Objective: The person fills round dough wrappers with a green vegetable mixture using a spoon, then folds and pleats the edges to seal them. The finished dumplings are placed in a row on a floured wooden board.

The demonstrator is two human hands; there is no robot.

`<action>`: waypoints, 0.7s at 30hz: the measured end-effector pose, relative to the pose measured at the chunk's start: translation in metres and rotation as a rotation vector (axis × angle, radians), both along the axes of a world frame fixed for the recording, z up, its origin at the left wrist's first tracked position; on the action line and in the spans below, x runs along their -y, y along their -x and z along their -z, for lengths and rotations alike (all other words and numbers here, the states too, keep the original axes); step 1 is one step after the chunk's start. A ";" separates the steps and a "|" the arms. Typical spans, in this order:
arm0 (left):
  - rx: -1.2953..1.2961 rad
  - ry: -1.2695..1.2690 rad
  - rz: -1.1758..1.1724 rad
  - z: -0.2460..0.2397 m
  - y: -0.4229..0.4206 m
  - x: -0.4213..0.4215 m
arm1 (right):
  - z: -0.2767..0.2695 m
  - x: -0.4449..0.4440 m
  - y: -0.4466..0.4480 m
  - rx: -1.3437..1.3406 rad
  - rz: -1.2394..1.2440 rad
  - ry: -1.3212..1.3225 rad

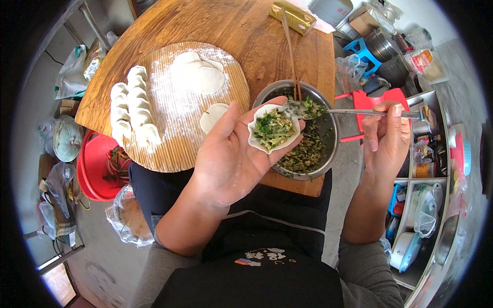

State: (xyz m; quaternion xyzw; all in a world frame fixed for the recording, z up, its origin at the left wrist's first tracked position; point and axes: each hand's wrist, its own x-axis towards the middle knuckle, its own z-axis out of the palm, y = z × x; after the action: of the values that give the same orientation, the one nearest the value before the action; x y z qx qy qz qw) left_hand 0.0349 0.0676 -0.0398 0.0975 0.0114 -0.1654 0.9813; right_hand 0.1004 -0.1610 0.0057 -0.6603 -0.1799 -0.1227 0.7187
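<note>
My left hand [235, 161] is palm up with a dumpling wrapper [252, 140] lying cupped on its fingers, green chopped filling [274, 129] inside. My right hand [387, 134] grips the handle of a metal spoon [358, 112], whose bowl carries more filling just right of the wrapper. Beneath is a steel bowl [334, 154] of filling with wooden chopsticks [290, 54] standing in it. On the left, a round slatted board [173, 154] dusted with flour bears two rows of folded dumplings [139, 104], a pile of round wrappers [210, 79] and further wrappers [212, 116] near my left thumb.
The wooden table [238, 23] carries a gold packet [292, 18] at its far right. A red basin [90, 169] stands on the floor at left. Behind the bowl is a red plastic chair [369, 101]; a shelf unit [427, 178] with containers and bags is at right.
</note>
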 end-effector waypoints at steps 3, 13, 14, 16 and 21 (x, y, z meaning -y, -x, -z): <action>-0.009 0.000 -0.003 0.000 0.000 0.001 | 0.003 -0.006 0.001 -0.003 -0.016 -0.011; -0.011 0.019 -0.008 0.004 -0.001 0.002 | 0.002 -0.007 0.007 0.046 -0.031 0.038; -0.015 0.013 -0.007 0.003 -0.001 0.001 | 0.001 -0.009 0.008 0.072 -0.025 0.047; -0.021 0.004 -0.005 0.002 -0.001 0.002 | 0.001 -0.015 0.010 0.124 -0.012 0.064; -0.024 0.005 -0.006 0.004 -0.001 0.002 | 0.000 -0.013 0.012 0.107 -0.075 0.153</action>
State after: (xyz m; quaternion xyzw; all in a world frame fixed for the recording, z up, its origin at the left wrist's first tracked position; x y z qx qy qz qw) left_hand 0.0354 0.0657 -0.0437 0.0929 0.0230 -0.1636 0.9819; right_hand 0.0888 -0.1479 0.0058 -0.6988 -0.2513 -0.1166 0.6595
